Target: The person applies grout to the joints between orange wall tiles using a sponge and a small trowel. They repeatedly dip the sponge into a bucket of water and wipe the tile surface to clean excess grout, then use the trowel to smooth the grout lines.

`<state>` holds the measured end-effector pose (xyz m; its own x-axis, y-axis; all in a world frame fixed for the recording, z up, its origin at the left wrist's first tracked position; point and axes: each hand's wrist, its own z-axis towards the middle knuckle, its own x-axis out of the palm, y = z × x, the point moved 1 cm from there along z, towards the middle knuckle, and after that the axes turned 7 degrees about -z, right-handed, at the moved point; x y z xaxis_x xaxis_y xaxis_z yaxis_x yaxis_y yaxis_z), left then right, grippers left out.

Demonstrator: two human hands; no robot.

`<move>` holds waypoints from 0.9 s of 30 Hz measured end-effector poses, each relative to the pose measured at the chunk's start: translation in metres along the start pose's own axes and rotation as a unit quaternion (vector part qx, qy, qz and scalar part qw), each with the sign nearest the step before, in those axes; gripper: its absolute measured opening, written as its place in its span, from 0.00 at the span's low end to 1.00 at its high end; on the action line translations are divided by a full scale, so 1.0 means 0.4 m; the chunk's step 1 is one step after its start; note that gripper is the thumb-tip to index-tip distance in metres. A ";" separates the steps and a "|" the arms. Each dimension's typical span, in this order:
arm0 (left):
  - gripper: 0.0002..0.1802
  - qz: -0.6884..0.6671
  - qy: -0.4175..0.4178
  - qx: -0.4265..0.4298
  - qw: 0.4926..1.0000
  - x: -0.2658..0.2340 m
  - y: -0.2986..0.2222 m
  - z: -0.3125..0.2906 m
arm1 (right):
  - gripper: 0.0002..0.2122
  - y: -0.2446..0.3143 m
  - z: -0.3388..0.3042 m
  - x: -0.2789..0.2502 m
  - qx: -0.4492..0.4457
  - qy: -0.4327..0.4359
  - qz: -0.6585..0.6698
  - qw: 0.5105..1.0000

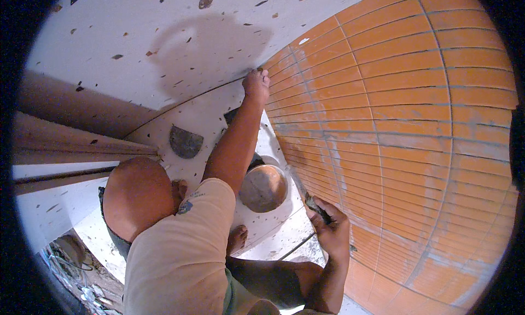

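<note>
My left arm stretches up and away, and my left hand (256, 86) is at the corner where the speckled wall (219, 47) meets the orange tiled wall (404, 112). Its fingers are curled closed; whatever they may hold is too small to make out. Low beside the tiles, my right hand (332, 230) grips what looks like a putty knife (298, 181), its narrow blade pointing away along the foot of the tiled wall. Between my arms a round bowl (263, 188) stands on the speckled floor, brownish grey inside.
A grey half-round piece (186, 141) lies on the floor beyond my bent knee (136, 197). A dark flat piece (231, 116) lies partly behind my left arm. Ledges (82, 143) stand at the left. Cables and rubble (82, 271) lie at lower left.
</note>
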<state>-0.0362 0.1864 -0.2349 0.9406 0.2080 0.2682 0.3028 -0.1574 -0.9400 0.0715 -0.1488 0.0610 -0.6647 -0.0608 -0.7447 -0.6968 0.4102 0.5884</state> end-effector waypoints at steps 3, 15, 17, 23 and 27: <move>0.14 0.000 -0.013 0.001 1.000 0.002 0.002 0.004 | 0.15 -0.015 -0.004 0.003 -0.003 0.000 -0.006 1.000; 0.06 -0.370 -0.170 -0.205 0.890 -0.010 0.177 0.038 | 0.16 -0.007 -0.012 -0.001 0.004 -0.004 -0.012 1.000; 0.05 -0.379 -0.175 -0.232 0.878 0.009 0.178 0.048 | 0.16 -0.012 -0.022 0.000 0.014 -0.010 -0.009 1.000; 0.06 -0.238 -0.133 -0.139 0.952 -0.095 0.369 0.189 | 0.16 0.019 0.027 -0.004 -0.026 0.026 -0.022 0.999; 0.06 -0.421 -0.084 -0.207 0.879 0.015 0.287 0.105 | 0.15 0.008 -0.017 -0.005 -0.001 -0.004 -0.021 1.000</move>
<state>-0.0023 0.2100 -0.3502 0.3306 0.5532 0.7646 0.9436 -0.2106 -0.2556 0.0688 -0.1534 0.0664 -0.6330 -0.0709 -0.7709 -0.7242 0.4061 0.5573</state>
